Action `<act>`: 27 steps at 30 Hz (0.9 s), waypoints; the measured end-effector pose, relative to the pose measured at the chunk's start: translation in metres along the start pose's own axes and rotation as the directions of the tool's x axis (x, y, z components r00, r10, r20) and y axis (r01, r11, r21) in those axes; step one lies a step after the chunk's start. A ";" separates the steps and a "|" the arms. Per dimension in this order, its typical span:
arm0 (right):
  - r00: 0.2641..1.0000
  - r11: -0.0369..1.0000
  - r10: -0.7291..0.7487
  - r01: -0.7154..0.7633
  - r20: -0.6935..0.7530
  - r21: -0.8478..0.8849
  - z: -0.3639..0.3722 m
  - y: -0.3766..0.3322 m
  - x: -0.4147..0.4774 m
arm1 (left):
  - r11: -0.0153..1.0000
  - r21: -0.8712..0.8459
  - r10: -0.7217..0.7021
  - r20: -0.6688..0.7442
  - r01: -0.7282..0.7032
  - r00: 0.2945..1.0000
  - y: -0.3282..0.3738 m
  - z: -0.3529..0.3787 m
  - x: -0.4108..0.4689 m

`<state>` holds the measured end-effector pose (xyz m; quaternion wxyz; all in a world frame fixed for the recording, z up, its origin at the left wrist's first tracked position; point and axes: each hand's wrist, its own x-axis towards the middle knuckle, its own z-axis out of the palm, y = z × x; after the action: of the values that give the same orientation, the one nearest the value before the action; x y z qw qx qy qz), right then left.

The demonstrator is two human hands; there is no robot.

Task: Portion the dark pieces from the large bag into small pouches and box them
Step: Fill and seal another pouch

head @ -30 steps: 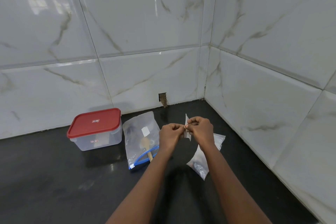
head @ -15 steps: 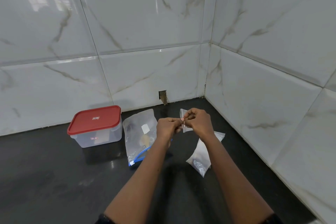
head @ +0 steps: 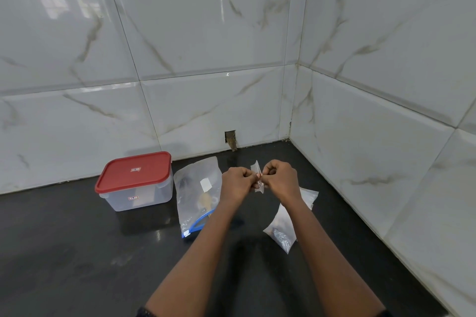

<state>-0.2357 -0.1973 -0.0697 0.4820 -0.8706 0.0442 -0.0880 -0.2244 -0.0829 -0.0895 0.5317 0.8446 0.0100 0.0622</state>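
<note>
A small clear pouch (head: 257,177) stands on edge between my two hands above the black counter. My left hand (head: 237,183) pinches its left side and my right hand (head: 281,179) pinches its right side, fingertips almost meeting. The large clear bag (head: 197,194) with a blue zip strip lies flat to the left of my hands; dark pieces, a white label and a tan item show through it. A clear box with a red lid (head: 135,180) stands closed further left by the wall. A pile of clear pouches (head: 283,226) lies under my right forearm.
The black counter (head: 77,252) ends in a corner of white marble-look tiled walls at the back and right. A small dark hole (head: 231,137) sits in the back wall at counter level.
Both hands have stayed together on the small pouch, shifting only slightly. The pouch has turned between the fingers and now stands more edge-on.
</note>
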 end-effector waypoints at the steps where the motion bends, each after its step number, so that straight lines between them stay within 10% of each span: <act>1: 1.000 1.000 0.001 -0.001 -0.001 -0.007 0.000 0.000 0.000 | 1.000 0.003 -0.001 0.007 0.001 1.000 0.000 0.000 0.000; 7: 0.998 0.999 0.050 -0.049 -0.048 0.023 -0.007 0.001 0.001 | 0.998 -0.012 -0.056 -0.062 0.056 0.997 -0.006 -0.008 0.001; 23: 0.958 0.748 -0.207 0.286 0.199 -0.599 0.005 0.000 -0.010 | 0.955 0.196 0.219 0.041 -0.222 0.975 0.004 -0.010 -0.001; 27: 0.990 0.823 -0.093 0.134 0.102 -0.553 -0.001 -0.002 -0.009 | 0.925 0.303 0.211 0.087 -0.227 0.974 0.003 -0.010 0.000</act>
<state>-0.2445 -0.1954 -0.0687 0.2020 -0.9769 -0.0008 -0.0691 -0.2254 -0.0750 -0.0823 0.3817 0.9149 -0.0887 0.0966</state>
